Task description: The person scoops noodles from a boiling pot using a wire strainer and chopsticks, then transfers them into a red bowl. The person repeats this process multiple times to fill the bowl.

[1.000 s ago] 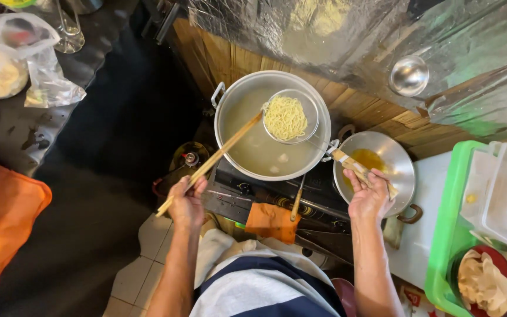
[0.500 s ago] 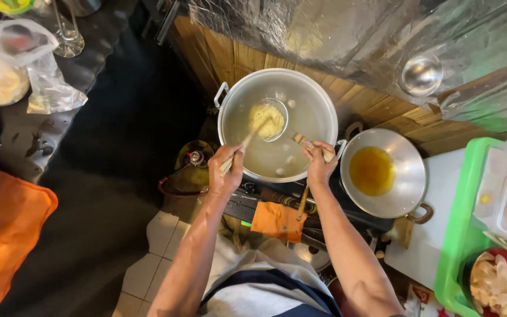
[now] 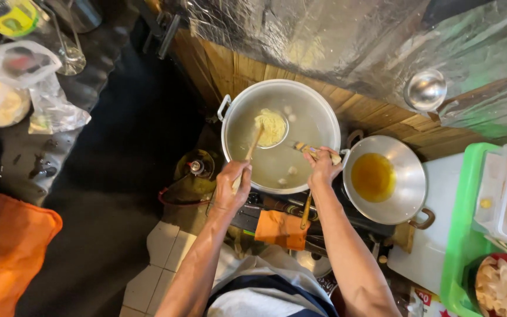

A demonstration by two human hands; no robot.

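A big metal pot (image 3: 230,111) of cloudy broth sits on the stove below me. My left hand (image 3: 232,186) grips wooden chopsticks (image 3: 252,148) whose tips touch a clump of yellow noodles (image 3: 271,125). The noodles lie in a round strainer ladle (image 3: 284,134) sunk in the broth. My right hand (image 3: 322,167) is closed on the ladle's wooden handle over the pot's right rim. A few pale balls float in the broth.
A wok (image 3: 409,199) of orange oil sits right of the pot. A green tray (image 3: 462,235) with white containers stands at far right. An orange cloth (image 3: 280,229) and a wooden handle hang at the stove front. Bags of noodles (image 3: 7,97) lie at left; a steel ladle (image 3: 425,91) hangs on the foil wall.
The strainer with noodles came down from above the pot into the broth. My right hand moved from over the wok to the pot's rim; my left hand moved in closer.
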